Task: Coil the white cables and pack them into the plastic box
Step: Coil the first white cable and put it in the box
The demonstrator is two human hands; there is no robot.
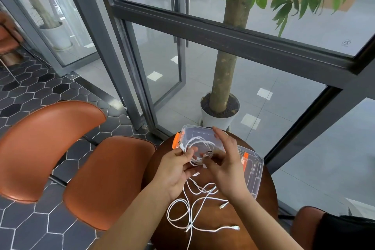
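Observation:
A coiled white cable (199, 146) hangs in the air above the clear plastic box (194, 131) with orange clips. My left hand (174, 170) pinches the coil at its left side. My right hand (225, 165) holds the coil's lower right, thumb and fingers around a plug end, the other fingers spread. Loose white cables (188, 207) lie tangled on the round dark wooden table (253, 215) below my wrists. The box's clear lid (253, 172) lies to the right, partly under my right hand.
A brown leather chair (81, 160) stands left of the table. Another brown seat (306, 223) shows at the lower right. Behind the table a glass wall with dark frames (223, 34) rises, with a potted tree (220, 113) beyond it.

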